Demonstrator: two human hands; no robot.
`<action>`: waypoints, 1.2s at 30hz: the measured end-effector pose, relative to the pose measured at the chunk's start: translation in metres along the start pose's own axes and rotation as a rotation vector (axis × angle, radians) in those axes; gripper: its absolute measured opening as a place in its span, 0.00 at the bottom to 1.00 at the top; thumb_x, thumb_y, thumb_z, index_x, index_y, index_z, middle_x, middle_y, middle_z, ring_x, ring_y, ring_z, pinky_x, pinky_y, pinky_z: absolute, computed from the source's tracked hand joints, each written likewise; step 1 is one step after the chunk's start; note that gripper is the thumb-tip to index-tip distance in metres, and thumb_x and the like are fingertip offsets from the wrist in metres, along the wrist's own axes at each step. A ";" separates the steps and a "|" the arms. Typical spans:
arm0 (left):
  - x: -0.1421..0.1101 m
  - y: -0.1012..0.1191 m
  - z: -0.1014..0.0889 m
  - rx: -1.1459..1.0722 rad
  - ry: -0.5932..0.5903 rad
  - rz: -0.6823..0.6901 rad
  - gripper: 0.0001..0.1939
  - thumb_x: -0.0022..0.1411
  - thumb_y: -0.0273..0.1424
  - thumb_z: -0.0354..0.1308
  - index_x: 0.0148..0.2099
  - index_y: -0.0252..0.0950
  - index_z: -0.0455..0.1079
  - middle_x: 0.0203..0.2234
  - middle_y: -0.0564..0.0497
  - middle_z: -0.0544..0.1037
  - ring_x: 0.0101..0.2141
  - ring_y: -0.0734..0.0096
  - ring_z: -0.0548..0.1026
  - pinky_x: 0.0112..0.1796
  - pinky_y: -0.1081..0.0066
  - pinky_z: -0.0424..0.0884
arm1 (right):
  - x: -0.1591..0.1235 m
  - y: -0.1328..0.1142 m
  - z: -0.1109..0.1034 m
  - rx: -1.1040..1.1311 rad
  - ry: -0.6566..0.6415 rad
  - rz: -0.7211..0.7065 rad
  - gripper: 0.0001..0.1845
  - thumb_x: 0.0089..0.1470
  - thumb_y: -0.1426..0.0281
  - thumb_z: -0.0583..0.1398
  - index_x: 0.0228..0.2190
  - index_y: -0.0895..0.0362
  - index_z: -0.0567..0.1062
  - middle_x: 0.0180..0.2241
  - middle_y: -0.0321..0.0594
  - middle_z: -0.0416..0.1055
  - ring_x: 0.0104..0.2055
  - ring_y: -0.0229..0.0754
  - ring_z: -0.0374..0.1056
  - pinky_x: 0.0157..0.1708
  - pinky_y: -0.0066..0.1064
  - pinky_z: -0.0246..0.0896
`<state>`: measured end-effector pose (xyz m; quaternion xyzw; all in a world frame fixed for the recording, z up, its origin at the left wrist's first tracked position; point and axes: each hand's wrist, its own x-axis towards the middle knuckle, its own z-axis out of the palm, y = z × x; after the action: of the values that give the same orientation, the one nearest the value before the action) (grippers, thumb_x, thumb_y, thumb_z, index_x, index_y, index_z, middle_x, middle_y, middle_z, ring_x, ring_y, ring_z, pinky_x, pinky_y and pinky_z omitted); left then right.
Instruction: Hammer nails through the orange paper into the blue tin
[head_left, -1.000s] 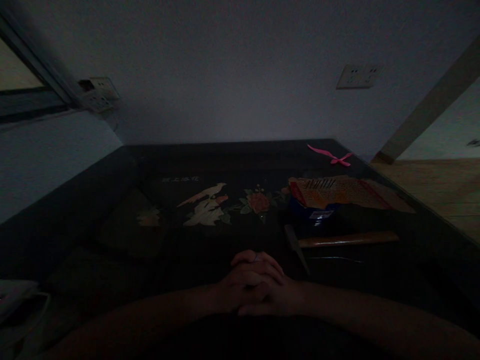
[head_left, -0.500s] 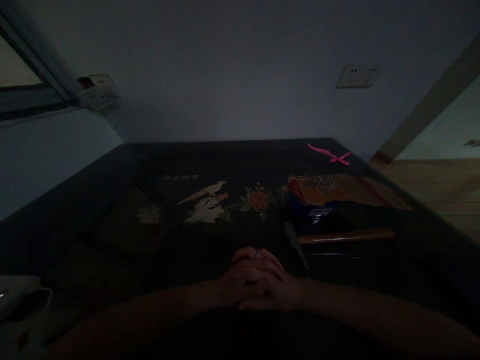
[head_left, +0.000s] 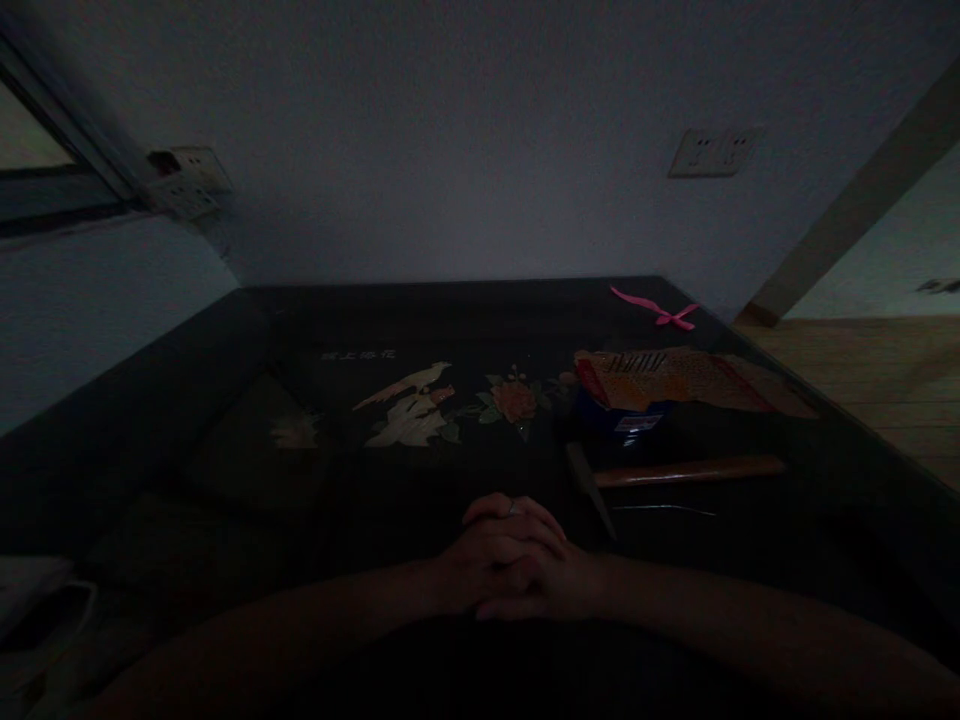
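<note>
My left hand (head_left: 472, 570) and my right hand (head_left: 559, 583) are clasped at the front of the dark table (head_left: 450, 312), their fingers interlaced and closed. A ring shows on one finger. No object is visible between them. Just right of the hands lies a hammer (head_left: 690, 472) with a wooden handle, its metal head toward me. A thin, slightly bent metal wire (head_left: 664, 508) rests below the handle. Behind the hammer is a blue container (head_left: 622, 418), with a torn printed piece of cardboard (head_left: 697, 380) over it. Several thin dark nail-like rods (head_left: 636, 363) lie in a row on the cardboard.
A pink ribbon (head_left: 660, 310) lies near the far right corner. The tabletop bears a bird design (head_left: 409, 405) and a flower design (head_left: 514, 400). At the lower left is a whitish object (head_left: 37, 580), partly cut off. Sockets (head_left: 712, 153) sit on the wall behind. The room is dim.
The view has shifted very slightly. My hands stay clasped in the same place, and the objects on the table have not moved.
</note>
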<state>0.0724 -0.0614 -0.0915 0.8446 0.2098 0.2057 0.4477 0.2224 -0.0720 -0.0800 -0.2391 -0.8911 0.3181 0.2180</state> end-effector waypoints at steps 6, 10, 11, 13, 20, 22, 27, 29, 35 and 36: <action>-0.003 -0.006 0.003 -0.025 0.029 0.033 0.14 0.62 0.34 0.48 0.50 0.44 0.65 0.49 0.50 0.72 0.53 0.65 0.66 0.54 0.65 0.64 | 0.000 0.002 0.002 0.001 -0.020 0.000 0.30 0.53 0.51 0.61 0.51 0.58 0.71 0.57 0.49 0.57 0.60 0.48 0.51 0.55 0.45 0.56; -0.002 -0.009 0.005 -0.011 -0.005 0.034 0.14 0.61 0.31 0.48 0.50 0.44 0.64 0.50 0.51 0.71 0.54 0.66 0.66 0.54 0.65 0.63 | 0.000 0.002 0.003 -0.004 -0.039 0.008 0.26 0.53 0.51 0.61 0.47 0.55 0.75 0.57 0.48 0.58 0.61 0.51 0.50 0.55 0.47 0.56; -0.001 -0.007 0.004 -0.006 0.002 0.032 0.14 0.61 0.30 0.48 0.49 0.44 0.64 0.49 0.51 0.72 0.54 0.66 0.66 0.54 0.66 0.63 | 0.000 0.002 0.002 -0.007 -0.041 0.013 0.26 0.53 0.52 0.61 0.47 0.56 0.75 0.57 0.48 0.58 0.61 0.51 0.50 0.55 0.47 0.56; 0.000 0.000 0.001 0.008 0.022 0.045 0.14 0.60 0.29 0.48 0.49 0.43 0.65 0.47 0.50 0.73 0.53 0.66 0.67 0.53 0.67 0.64 | 0.000 0.000 0.001 -0.012 -0.043 0.018 0.27 0.53 0.52 0.61 0.47 0.57 0.75 0.57 0.49 0.58 0.60 0.51 0.50 0.55 0.46 0.56; 0.002 0.013 -0.005 0.090 0.016 0.046 0.13 0.61 0.30 0.46 0.47 0.41 0.66 0.47 0.49 0.73 0.52 0.65 0.69 0.52 0.68 0.66 | 0.000 -0.003 -0.001 -0.013 -0.023 0.013 0.29 0.52 0.52 0.62 0.50 0.58 0.73 0.56 0.49 0.59 0.60 0.50 0.51 0.55 0.43 0.57; 0.002 0.011 -0.003 0.048 0.036 0.049 0.13 0.61 0.30 0.46 0.46 0.41 0.66 0.46 0.49 0.74 0.52 0.66 0.69 0.52 0.69 0.66 | 0.000 -0.003 -0.001 -0.013 -0.020 0.003 0.30 0.53 0.51 0.60 0.50 0.58 0.73 0.57 0.50 0.58 0.61 0.50 0.50 0.56 0.43 0.56; -0.001 0.003 0.000 0.053 0.005 0.043 0.14 0.61 0.31 0.46 0.49 0.43 0.64 0.49 0.51 0.73 0.53 0.68 0.67 0.54 0.69 0.64 | -0.001 -0.003 0.000 -0.022 -0.009 -0.013 0.33 0.55 0.49 0.58 0.51 0.62 0.71 0.57 0.53 0.57 0.60 0.48 0.51 0.56 0.42 0.56; -0.002 0.001 0.001 0.081 -0.009 0.041 0.14 0.62 0.32 0.46 0.49 0.42 0.64 0.49 0.50 0.72 0.53 0.68 0.67 0.55 0.69 0.62 | -0.001 -0.002 0.001 -0.029 -0.012 -0.021 0.31 0.55 0.50 0.58 0.50 0.61 0.72 0.57 0.52 0.57 0.60 0.48 0.50 0.56 0.43 0.55; -0.004 -0.003 0.003 0.195 -0.033 0.005 0.16 0.62 0.33 0.48 0.51 0.43 0.65 0.50 0.52 0.72 0.54 0.68 0.65 0.54 0.70 0.63 | -0.001 0.000 0.003 -0.053 -0.007 -0.033 0.31 0.55 0.49 0.58 0.50 0.58 0.74 0.58 0.50 0.57 0.60 0.49 0.51 0.56 0.42 0.54; -0.005 -0.004 0.004 0.186 -0.030 0.008 0.16 0.61 0.33 0.49 0.51 0.44 0.66 0.51 0.52 0.72 0.54 0.68 0.66 0.54 0.70 0.63 | -0.001 0.000 0.003 -0.060 -0.005 -0.033 0.31 0.54 0.49 0.58 0.50 0.58 0.74 0.57 0.50 0.58 0.60 0.49 0.51 0.56 0.43 0.54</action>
<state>0.0695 -0.0644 -0.0976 0.8863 0.2179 0.1742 0.3697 0.2216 -0.0739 -0.0826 -0.2300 -0.9046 0.2884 0.2136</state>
